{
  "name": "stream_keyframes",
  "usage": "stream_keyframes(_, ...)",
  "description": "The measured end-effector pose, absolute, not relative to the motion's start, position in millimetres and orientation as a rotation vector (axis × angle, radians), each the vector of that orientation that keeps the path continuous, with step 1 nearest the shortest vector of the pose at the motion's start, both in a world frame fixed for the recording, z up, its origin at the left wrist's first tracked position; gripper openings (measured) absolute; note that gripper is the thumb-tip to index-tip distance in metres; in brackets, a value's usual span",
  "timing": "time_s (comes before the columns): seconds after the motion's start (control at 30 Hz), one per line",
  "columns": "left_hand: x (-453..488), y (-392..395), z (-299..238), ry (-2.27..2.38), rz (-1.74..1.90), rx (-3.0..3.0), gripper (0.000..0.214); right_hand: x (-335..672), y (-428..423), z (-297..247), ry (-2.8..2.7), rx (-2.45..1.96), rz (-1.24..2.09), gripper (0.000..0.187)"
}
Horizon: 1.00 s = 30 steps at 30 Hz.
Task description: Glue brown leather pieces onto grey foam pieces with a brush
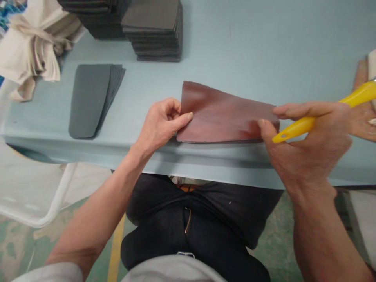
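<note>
A brown leather piece (223,115) is held near the front edge of the table, its surface slightly bowed. My left hand (161,123) is closed on its left end, with the thumb on top and the fingers curled underneath. At the narrower right end, my right hand (311,137) pinches the leather between thumb and index finger. That same hand also carries a tool with a yellow handle (296,129), tucked across the palm; its working end runs out of view at the right.
Fanned dark grey pieces (89,102) lie to the left. Behind them stand a stack of dark pieces (158,35) and another dark stack (100,19). A tied cream cloth bundle (35,47) sits at far left. A brown board (362,113) lies at right on the blue-grey tabletop (264,47).
</note>
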<state>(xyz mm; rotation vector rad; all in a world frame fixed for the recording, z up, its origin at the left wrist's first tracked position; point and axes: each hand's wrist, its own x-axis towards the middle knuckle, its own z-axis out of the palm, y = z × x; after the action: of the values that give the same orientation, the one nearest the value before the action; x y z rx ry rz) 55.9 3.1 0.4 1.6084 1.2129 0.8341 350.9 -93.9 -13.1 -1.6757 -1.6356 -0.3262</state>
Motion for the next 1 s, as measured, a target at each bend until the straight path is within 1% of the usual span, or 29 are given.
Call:
stream_keyframes(0.13,56,2,-1,1.194,0.835,1.598,0.027,341,-91,-18,-1.619,-1.862,-0.186,0.042)
stream_keyframes(0.27,56,2,-3,1.223,0.835,1.623,0.027,342,-91,-23,-1.607,-1.952,-0.278,0.044)
stream_keyframes(0.53,56,0,-3,1.224,0.85,1.684,0.033,350,-93,-23,-1.656,-1.947,-0.289,0.044)
stream_keyframes(0.8,56,-1,-3,1.25,0.84,1.686,0.032,362,-94,-27,-1.712,-1.851,-0.368,0.04)
stream_keyframes(1.0,56,-1,-4,1.243,0.861,1.674,0.031,365,-95,-28,-1.679,-1.833,-0.273,0.039)
